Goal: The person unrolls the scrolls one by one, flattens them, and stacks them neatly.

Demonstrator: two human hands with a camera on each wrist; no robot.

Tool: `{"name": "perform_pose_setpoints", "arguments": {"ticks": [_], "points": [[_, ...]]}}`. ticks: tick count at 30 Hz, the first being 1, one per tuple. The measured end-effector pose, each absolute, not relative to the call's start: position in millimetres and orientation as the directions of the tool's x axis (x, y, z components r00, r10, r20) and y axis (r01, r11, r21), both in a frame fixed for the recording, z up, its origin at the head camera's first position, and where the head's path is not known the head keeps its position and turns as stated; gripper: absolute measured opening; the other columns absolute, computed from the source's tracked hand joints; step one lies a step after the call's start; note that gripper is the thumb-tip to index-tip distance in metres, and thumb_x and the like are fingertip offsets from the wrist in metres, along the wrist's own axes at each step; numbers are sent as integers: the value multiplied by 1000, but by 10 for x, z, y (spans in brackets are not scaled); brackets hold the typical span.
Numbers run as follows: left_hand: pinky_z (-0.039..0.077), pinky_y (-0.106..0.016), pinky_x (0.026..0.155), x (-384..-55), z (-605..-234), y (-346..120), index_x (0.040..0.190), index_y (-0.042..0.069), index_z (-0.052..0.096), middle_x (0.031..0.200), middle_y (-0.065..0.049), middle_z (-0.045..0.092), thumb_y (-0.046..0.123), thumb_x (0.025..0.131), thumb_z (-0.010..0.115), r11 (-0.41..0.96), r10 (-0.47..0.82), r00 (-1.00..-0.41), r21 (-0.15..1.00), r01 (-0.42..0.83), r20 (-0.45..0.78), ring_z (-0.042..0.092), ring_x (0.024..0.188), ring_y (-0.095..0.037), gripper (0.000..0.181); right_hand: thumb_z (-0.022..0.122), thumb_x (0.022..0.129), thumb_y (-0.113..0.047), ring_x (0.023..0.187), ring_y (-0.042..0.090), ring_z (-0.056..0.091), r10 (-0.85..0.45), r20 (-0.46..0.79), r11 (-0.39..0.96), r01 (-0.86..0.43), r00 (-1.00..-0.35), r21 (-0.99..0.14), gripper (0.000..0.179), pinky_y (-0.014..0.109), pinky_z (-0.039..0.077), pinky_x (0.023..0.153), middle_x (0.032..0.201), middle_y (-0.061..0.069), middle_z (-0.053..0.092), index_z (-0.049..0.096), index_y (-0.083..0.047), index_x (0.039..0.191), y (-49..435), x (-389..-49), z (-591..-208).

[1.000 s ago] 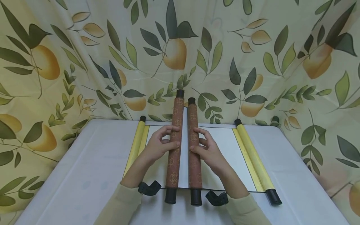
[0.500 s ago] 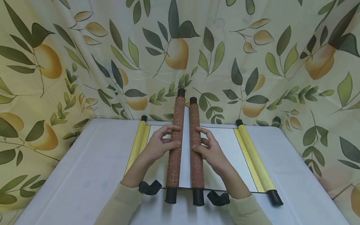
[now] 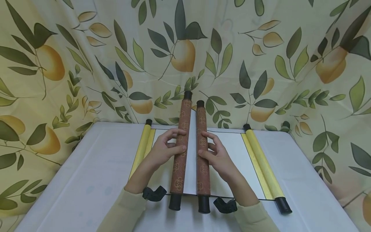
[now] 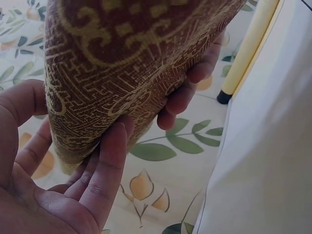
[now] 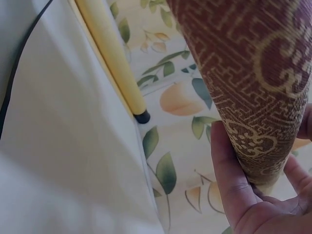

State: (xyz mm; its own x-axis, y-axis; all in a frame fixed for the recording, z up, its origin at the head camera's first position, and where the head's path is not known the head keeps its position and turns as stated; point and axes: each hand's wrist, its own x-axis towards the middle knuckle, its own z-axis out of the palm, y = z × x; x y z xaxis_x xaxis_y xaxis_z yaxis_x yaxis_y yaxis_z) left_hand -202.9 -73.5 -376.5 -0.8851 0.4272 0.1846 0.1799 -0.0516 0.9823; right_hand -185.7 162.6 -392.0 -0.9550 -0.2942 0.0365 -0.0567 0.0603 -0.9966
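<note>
Two reddish-brown patterned scroll rollers with black end caps stand side by side in the head view, tilted away from me. My left hand (image 3: 165, 146) grips the left scroll roller (image 3: 179, 174) near its middle, thumb in front. Around the right scroll roller (image 3: 203, 180), my right hand (image 3: 215, 154) holds on at about the same height. A narrow white strip (image 3: 191, 161) shows between the two. The left wrist view has the fingers against the gold-patterned cloth of the roller (image 4: 112, 63). Similar cloth (image 5: 263, 87) fills the right wrist view's upper right, fingers cupped round its lower end.
Behind the rollers a white sheet (image 3: 234, 161) lies on the table, bordered by a left yellow roller (image 3: 141, 146) and a right yellow roller (image 3: 263, 162), both black-capped. The white tabletop (image 3: 95, 167) ends at a fruit-and-leaf patterned curtain (image 3: 116, 96).
The gap between the two reddish-brown rollers has widened slightly, the right one having shifted a little to the right. Both hands keep their hold. The view has drifted slightly.
</note>
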Motion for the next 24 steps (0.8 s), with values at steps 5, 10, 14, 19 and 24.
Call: {"name": "perform_pose_setpoints", "arguments": {"ticks": [5,10,14,19,24], "points": [[59,-38,75,-2011,-3757,-747,133,14,56,129,-16,50,6,90,67,-48,428,-885,982,182,185,69,94,-26,46,58,98,-9,117,35,60,-280,36,66,-57,-959,-996,64,43,58,84,143,24,44,28,-25,153,1622,-1834,-3934],[59,-39,76,-2021,-3753,-752,133,13,56,129,-17,50,4,90,67,-62,432,-882,982,178,188,68,98,-26,46,59,97,-9,115,33,61,-289,49,55,-68,-956,-996,67,41,57,83,142,25,44,26,-24,153,1623,-1830,-3936],[59,-38,76,-2028,-3745,-756,134,11,56,128,-17,50,2,89,66,-74,429,-882,981,180,195,68,99,-26,46,57,97,-6,112,31,62,-286,56,55,-74,-956,-996,67,41,58,82,140,25,46,26,-25,153,1624,-1842,-3928],[59,-40,77,-2034,-3745,-763,133,12,56,128,-17,51,3,89,66,-80,425,-884,981,179,196,69,101,-26,46,57,98,-7,112,32,62,-291,53,60,-74,-955,-995,66,40,57,81,139,26,46,26,-25,153,1625,-1852,-3919],[59,-38,77,-2035,-3749,-769,134,12,56,127,-16,51,3,90,66,-77,430,-881,980,182,197,69,100,-25,46,56,98,-7,116,34,60,-294,48,61,-69,-955,-996,66,42,57,84,141,26,44,25,-23,154,1628,-1853,-3911]]}}
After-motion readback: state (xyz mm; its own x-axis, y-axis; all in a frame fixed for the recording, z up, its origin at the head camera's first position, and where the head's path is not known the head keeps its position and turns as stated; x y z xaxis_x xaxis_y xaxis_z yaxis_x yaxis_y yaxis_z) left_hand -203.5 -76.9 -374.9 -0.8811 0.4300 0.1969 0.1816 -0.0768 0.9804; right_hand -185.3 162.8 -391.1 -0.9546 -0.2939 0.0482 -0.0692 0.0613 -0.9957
